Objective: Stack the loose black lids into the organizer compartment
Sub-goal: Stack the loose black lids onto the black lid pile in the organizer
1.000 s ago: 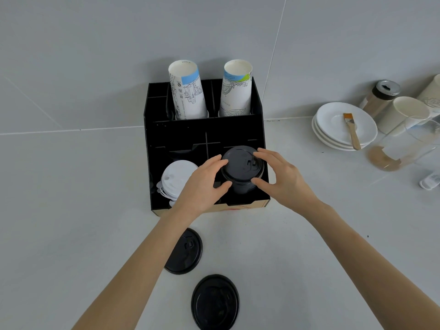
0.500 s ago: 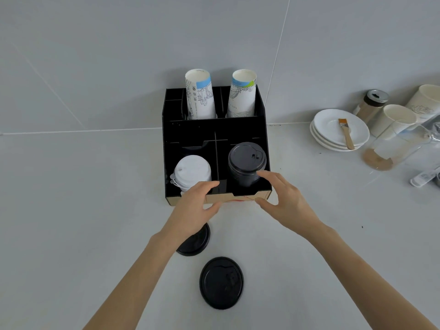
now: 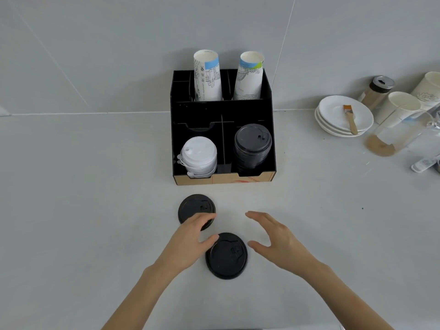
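Two loose black lids lie flat on the counter in front of the black organizer [image 3: 173, 144]. The far lid [image 3: 194, 207] is partly under my left hand's fingers; the near lid [image 3: 227, 257] lies between my hands. My left hand [image 3: 188, 241] hovers open, thumb at the near lid's left rim. My right hand [image 3: 277, 239] is open just right of that lid, not touching it. A stack of black lids [image 3: 252, 146] fills the organizer's front right compartment.
A stack of white lids [image 3: 198, 158] sits in the front left compartment. Two paper cup stacks [image 3: 207, 75] [image 3: 250, 76] stand at the organizer's back. White saucers [image 3: 333, 120] with a brush, a shaker [image 3: 378, 90], paper cups and a glass pitcher [image 3: 392, 134] are at the right.
Both hands have drawn back from the organizer's black stack toward me, down to the two loose lids on the counter. The stack stays in its compartment.
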Available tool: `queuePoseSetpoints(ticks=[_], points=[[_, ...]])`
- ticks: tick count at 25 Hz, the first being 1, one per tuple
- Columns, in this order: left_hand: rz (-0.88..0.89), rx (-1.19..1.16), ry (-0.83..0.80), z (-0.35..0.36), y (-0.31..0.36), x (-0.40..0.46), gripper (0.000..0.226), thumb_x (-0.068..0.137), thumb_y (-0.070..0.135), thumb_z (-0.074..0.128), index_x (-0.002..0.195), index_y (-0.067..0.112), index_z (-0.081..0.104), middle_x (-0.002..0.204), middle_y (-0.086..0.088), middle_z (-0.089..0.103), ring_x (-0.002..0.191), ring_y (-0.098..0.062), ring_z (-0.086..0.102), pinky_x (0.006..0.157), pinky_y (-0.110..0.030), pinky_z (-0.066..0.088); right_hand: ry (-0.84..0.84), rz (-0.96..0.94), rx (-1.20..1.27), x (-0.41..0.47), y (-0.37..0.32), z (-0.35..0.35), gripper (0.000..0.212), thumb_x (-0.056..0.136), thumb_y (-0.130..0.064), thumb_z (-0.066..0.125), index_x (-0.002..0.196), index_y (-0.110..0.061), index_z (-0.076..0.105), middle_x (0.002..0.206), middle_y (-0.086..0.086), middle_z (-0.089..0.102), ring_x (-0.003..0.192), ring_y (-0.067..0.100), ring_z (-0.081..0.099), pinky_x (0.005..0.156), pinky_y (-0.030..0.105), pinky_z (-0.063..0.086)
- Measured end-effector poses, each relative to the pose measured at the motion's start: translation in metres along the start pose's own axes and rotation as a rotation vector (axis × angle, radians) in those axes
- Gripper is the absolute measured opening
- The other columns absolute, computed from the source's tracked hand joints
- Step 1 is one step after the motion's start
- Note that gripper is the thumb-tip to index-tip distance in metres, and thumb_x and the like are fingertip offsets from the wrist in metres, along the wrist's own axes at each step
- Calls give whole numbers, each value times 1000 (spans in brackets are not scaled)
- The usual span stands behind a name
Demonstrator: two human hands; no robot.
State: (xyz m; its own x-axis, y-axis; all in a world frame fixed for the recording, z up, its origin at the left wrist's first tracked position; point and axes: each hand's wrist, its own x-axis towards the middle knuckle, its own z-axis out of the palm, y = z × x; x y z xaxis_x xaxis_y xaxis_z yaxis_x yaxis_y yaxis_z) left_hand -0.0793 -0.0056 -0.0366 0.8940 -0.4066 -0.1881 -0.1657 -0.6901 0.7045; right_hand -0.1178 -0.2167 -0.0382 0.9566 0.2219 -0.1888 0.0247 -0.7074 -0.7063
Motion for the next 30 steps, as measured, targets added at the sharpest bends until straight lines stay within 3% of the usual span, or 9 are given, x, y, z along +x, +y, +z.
queuePoseSetpoints(ticks=[7, 12, 22, 27, 30], points=[[-21, 86, -89, 17, -9, -25, 56, 84, 33, 55, 133, 23, 30, 143, 8, 33, 131, -10, 30, 106, -22, 26, -118, -3, 4, -9, -1, 28, 56, 84, -26, 57, 133, -28, 30, 142, -10, 35, 128, 9, 37, 105, 21, 30], [-31, 100, -132, 24, -12, -33, 62, 82, 33, 57, 134, 24, 25, 144, 8, 30, 130, -11, 29, 107, -24, 27, -150, -17, 2, -13, 2, 35, 58, 83, -23, 57, 134, -25, 29, 144, -9, 32, 128, 8, 36, 103, 13, 24], [36, 251, -186, 30, -15, -32, 64, 86, 33, 51, 138, 25, 16, 148, 7, 21, 133, -12, 23, 111, -27, 24, -106, -14, 40, -12, 1, 42, 56, 83, -14, 54, 133, -24, 31, 142, -11, 33, 127, 9, 39, 105, 17, 29], [53, 189, -150, 19, -7, -21, 63, 85, 33, 53, 137, 25, 20, 147, 9, 23, 134, -8, 22, 111, -25, 22, -71, -31, 66, -7, 0, 25, 54, 83, -15, 56, 131, -26, 34, 131, -21, 34, 122, 0, 38, 92, -8, 19], [83, 165, -97, 13, 1, -13, 60, 85, 32, 53, 136, 25, 24, 146, 10, 24, 132, -7, 25, 110, -23, 24, -42, -35, 74, -2, -1, 10, 55, 82, -15, 59, 131, -26, 35, 132, -18, 37, 120, -2, 38, 91, -10, 18]])
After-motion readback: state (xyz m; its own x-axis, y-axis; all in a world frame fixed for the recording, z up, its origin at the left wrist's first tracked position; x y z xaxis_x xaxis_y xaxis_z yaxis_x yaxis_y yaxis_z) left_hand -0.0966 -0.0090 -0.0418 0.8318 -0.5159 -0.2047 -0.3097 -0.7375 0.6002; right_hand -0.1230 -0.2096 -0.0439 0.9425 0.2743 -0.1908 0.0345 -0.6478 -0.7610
